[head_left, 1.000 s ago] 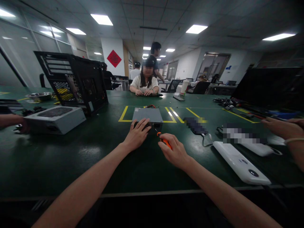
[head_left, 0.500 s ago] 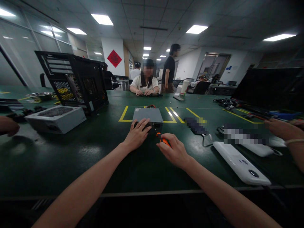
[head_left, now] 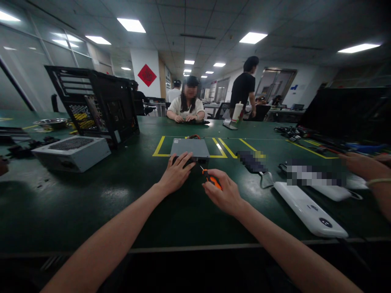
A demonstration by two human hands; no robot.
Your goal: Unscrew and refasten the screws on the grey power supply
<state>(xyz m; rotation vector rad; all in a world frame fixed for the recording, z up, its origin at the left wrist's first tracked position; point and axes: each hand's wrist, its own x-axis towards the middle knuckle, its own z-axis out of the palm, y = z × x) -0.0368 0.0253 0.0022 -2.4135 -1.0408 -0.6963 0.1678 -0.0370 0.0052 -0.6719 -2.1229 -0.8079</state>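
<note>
A grey computer power supply lies flat on the green table in front of me, with a bundle of coloured wires behind its far side. My left hand rests on its near edge, fingers stretched out and slightly spread. My right hand is closed around the orange and black handle of a screwdriver. The shaft points up and left toward the near side of the power supply. Whether the tip touches it I cannot tell.
To the left stand an open black computer case and another power supply. White power banks and a blurred phone lie right. A co-worker's hand is at far right; a person sits opposite.
My right hand and the screwdriver have shifted slightly right and down. My left hand has stayed put. The standing person has walked right, and the hand at the far left has drawn mostly out of view.
</note>
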